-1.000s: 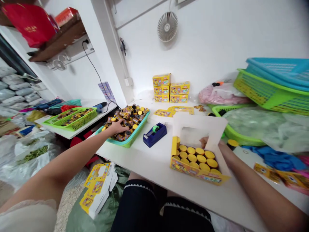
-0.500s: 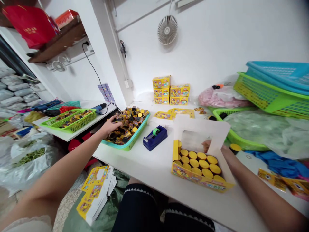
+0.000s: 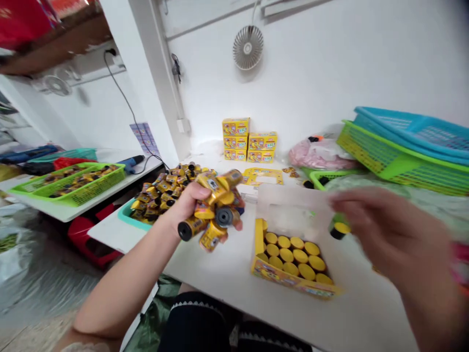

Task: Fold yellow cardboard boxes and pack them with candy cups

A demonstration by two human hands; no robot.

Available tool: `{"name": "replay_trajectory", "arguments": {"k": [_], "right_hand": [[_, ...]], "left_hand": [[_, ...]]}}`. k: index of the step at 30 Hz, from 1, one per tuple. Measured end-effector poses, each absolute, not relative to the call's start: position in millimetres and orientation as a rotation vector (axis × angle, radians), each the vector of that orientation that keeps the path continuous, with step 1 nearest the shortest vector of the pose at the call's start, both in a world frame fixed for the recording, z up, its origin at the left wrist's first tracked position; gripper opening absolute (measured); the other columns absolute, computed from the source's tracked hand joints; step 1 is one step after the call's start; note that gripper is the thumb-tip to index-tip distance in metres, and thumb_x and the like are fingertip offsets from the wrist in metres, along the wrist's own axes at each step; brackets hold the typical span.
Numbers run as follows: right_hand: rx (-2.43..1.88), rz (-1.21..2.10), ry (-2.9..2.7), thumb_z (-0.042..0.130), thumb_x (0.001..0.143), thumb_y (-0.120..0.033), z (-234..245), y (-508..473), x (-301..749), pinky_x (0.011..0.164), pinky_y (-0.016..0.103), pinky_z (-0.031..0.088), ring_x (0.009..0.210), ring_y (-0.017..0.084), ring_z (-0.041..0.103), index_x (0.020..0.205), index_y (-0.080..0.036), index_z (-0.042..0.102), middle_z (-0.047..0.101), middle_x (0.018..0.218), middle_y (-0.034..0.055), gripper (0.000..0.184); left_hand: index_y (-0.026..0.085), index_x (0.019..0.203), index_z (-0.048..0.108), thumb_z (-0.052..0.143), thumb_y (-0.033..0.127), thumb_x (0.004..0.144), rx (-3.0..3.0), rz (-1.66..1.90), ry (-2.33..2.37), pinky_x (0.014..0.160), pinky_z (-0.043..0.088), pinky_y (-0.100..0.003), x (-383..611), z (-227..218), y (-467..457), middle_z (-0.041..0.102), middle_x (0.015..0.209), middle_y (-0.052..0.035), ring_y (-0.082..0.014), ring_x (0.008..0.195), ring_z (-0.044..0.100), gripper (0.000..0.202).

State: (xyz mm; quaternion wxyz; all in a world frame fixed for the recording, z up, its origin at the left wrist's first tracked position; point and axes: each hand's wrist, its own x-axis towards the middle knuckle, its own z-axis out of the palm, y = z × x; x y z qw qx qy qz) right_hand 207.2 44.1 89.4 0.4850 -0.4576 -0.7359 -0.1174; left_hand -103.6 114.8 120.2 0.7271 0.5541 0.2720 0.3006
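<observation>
My left hand (image 3: pixel 186 201) is closed around a bunch of small yellow printed canisters (image 3: pixel 210 237), some showing black ends, held above the white table. Behind it, a turquoise basket (image 3: pixel 129 216) is heaped with more of these canisters. To the right stands a yellow display box (image 3: pixel 271 276) with its white flap raised; rows of yellow-topped canisters (image 3: pixel 300 256) stand upright in it. My right hand (image 3: pixel 399 239) is smeared by motion, right of the box. Close to its fingertips is a single black canister with a yellow lid (image 3: pixel 342 228); whether they touch, I cannot tell.
Yellow boxes (image 3: pixel 235 128) are stacked against the wall, with flat yellow card (image 3: pixel 252 176) in front. Green and blue baskets (image 3: pixel 410 156) are piled at the right, above clear plastic bags. A green basket (image 3: pixel 78 193) sits on the left table. A fan (image 3: pixel 248 48) hangs above.
My left hand has left the turquoise basket and come right and nearer with a bunch of canisters. My right hand has moved up and away from behind the box's flap.
</observation>
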Motion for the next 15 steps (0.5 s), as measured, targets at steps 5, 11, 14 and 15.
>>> {"name": "replay_trajectory", "arguments": {"k": [5,11,14,15], "right_hand": [[-0.787,-0.322,-2.354,0.055,0.093,-0.018,132,57,149,0.103,0.039,0.045,0.121,0.021,0.054,0.132,-0.020,0.050,0.063,0.129,0.0093,0.040],[-0.854,-0.423,-2.233,0.048,0.089,-0.002,112,68,163,0.100,0.037,0.045,0.107,0.019,0.057,0.132,-0.022,0.049,0.066,0.122,0.0055,0.048],[-0.913,-0.474,-2.262,0.047,0.087,0.001,99,72,171,0.099,0.040,0.046,0.113,0.022,0.054,0.139,-0.023,0.044,0.058,0.130,0.0086,0.057],[-0.952,-0.503,-2.286,0.047,0.087,0.000,96,73,173,0.098,0.042,0.047,0.113,0.024,0.054,0.141,-0.023,0.042,0.056,0.131,0.0099,0.059]], "left_hand": [[0.012,0.115,0.064,0.067,0.039,0.065,0.949,0.363,0.212,0.072,0.055,-0.039,-51,93,114,0.074,0.094,-0.0096,-0.0275,0.075,0.070,0.058],[0.010,0.115,0.065,0.061,0.050,0.075,0.810,0.332,0.225,0.072,0.056,-0.041,-37,92,126,0.074,0.098,-0.0128,-0.0303,0.080,0.071,0.057],[0.011,0.116,0.064,0.053,0.053,0.078,0.698,0.323,0.324,0.067,0.056,-0.040,-30,92,132,0.073,0.098,-0.0134,-0.0305,0.081,0.071,0.058],[0.012,0.116,0.063,0.051,0.056,0.080,0.665,0.305,0.363,0.065,0.056,-0.040,-27,92,132,0.073,0.096,-0.0131,-0.0300,0.079,0.071,0.059]]}}
